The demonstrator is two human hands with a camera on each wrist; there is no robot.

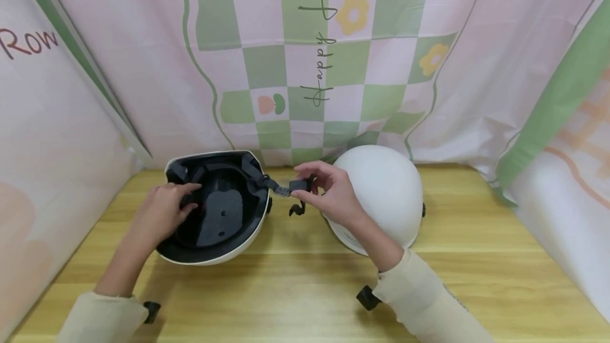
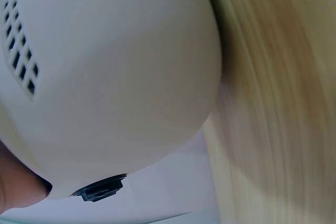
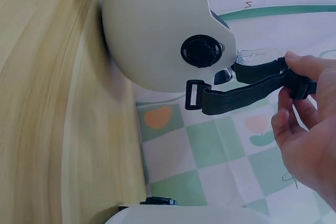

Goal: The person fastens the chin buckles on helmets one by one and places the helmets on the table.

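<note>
A: How many helmets are on the table (image 1: pixel 305 290)?

B: Two, both white. The upturned helmet (image 3: pixel 152 30) lies on the left, its black lining (image 1: pixel 221 216) facing up. The dome-up helmet (image 1: pixel 386 195) sits on the right, well apart from it.

A: And hands?

B: Two. The right hand (image 1: pixel 331 189) pinches one black buckle (image 1: pixel 299 185) between thumb and fingers, between the two helmets. A black strap (image 3: pixel 241 98) runs to it from the upturned helmet's right side. The left hand (image 1: pixel 164 208) reaches over that helmet's left edge, thumb and fingertips inside; I can't tell whether it pinches anything there.

A: Any smaller parts?

B: One round black knob (image 3: pixel 201 51) near the strap, one rectangular loop (image 3: pixel 195 95) on the strap's end, and one patch of vent holes (image 2: pixel 21 45) in the upturned shell.

A: Behind?

B: One checked cloth (image 1: pixel 263 65) with two yellow flowers (image 1: pixel 352 15).
</note>
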